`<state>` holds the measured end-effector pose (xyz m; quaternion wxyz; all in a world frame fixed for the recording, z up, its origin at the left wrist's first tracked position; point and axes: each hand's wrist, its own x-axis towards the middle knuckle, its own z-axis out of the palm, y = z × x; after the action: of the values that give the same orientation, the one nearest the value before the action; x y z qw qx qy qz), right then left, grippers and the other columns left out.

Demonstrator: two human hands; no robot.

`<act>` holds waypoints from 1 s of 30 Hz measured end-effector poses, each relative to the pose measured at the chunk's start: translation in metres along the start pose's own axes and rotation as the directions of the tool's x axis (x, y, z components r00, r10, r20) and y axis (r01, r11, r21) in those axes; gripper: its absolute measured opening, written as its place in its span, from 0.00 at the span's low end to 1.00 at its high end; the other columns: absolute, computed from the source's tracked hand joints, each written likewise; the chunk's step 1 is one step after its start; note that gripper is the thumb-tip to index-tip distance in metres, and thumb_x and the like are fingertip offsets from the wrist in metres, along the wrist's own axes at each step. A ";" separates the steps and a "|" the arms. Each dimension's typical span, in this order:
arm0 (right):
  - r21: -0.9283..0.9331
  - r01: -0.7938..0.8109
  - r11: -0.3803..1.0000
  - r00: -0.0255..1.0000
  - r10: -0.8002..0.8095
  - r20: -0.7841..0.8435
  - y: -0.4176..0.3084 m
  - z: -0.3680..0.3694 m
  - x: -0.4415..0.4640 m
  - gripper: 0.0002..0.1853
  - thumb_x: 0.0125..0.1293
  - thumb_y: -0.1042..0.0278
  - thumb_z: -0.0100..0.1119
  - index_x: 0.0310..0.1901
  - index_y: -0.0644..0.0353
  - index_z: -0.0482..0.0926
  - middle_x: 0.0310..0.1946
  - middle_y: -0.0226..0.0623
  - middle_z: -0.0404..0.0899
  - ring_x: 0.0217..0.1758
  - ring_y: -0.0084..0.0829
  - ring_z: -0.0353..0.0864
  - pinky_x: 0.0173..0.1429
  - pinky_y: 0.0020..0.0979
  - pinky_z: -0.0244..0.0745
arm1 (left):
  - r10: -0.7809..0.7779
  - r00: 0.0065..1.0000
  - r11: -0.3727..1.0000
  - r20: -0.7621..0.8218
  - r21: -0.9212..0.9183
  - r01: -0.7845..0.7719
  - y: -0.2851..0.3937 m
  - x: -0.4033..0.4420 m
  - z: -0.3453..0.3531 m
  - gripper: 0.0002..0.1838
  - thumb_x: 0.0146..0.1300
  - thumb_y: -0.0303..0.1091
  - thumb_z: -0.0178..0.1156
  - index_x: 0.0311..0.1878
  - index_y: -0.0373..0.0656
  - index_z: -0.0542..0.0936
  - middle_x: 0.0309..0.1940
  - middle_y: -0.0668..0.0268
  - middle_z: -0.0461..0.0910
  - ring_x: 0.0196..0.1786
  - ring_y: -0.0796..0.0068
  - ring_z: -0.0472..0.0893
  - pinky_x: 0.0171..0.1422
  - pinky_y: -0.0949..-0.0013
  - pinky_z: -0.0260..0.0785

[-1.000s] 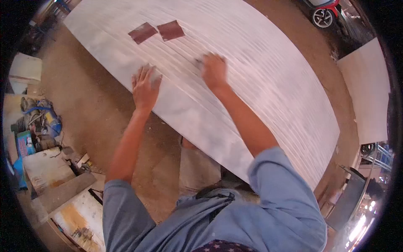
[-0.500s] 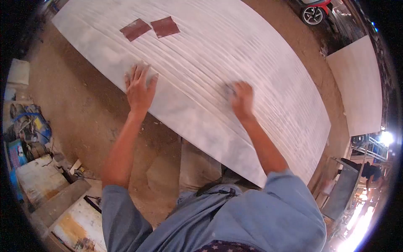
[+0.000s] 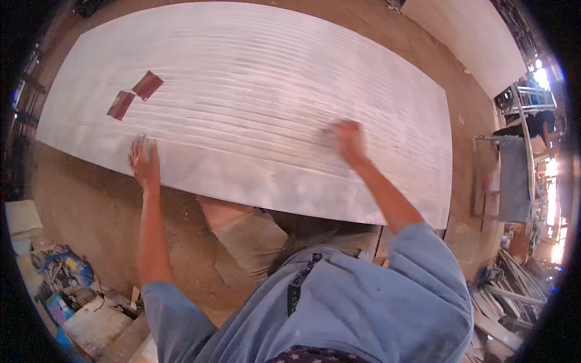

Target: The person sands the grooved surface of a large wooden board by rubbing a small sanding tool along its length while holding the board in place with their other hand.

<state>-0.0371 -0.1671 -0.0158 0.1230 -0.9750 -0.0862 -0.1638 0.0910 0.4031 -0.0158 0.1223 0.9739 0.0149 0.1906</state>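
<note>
A large white grooved panel [image 3: 254, 78] lies flat in front of me. My left hand [image 3: 145, 162] rests on its near edge at the left, fingers stretched out and holding nothing. Two reddish-brown pieces of sandpaper lie beyond it, one farther off [image 3: 147, 85] and one nearer [image 3: 121, 105]. Over the ridges right of centre, my right hand [image 3: 349, 140] is closed and blurred by motion. Under its fingers shows a small dark grey piece [image 3: 327, 134] that looks like sandpaper, mostly hidden and smeared.
Another pale panel [image 3: 469, 36] stands at the upper right. A grey-topped table or frame [image 3: 514, 178] is at the right, with scrap pieces [image 3: 505, 302] piled below it. Blue tools and cables [image 3: 69, 266] and boards [image 3: 97, 327] lie on the lower left floor.
The view has turned, so the panel now lies more level across it. My left hand stays flat near the panel's edge; my right hand remains closed over the ridges, blurred.
</note>
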 end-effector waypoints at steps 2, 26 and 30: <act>-0.153 -0.143 0.978 0.988 0.131 -0.086 0.069 -0.056 -0.084 0.20 0.46 0.78 0.58 0.44 0.56 0.83 0.44 0.42 0.80 0.54 0.47 0.73 0.62 0.48 0.63 | 0.019 1.000 1.000 0.018 0.007 -0.019 0.004 0.001 -0.004 0.26 0.70 0.50 0.53 0.66 0.47 0.72 0.69 0.61 0.67 0.74 0.60 0.62 0.78 0.54 0.46; -0.201 -0.529 0.824 0.843 0.484 -0.233 0.145 -0.184 -0.207 0.13 0.56 0.71 0.59 0.44 0.54 0.83 0.42 0.41 0.82 0.51 0.42 0.78 0.59 0.47 0.66 | 0.627 0.688 0.476 0.365 -0.879 0.033 0.434 -0.203 -0.062 0.25 0.63 0.42 0.65 0.60 0.41 0.77 0.60 0.55 0.77 0.67 0.63 0.72 0.71 0.61 0.62; 0.293 -0.393 0.872 0.804 0.480 -0.352 0.028 -0.157 -0.187 0.13 0.60 0.75 0.57 0.47 0.64 0.78 0.44 0.47 0.80 0.50 0.48 0.77 0.55 0.44 0.73 | 0.748 0.538 0.025 0.387 -0.827 0.561 0.528 -0.269 -0.052 0.36 0.68 0.41 0.61 0.74 0.39 0.58 0.71 0.56 0.61 0.71 0.66 0.65 0.74 0.64 0.56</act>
<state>-0.2525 -0.2601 0.0582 0.2729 -0.8929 0.1531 -0.3237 -0.1874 -0.1166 0.0611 0.7310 0.5303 -0.2667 -0.3366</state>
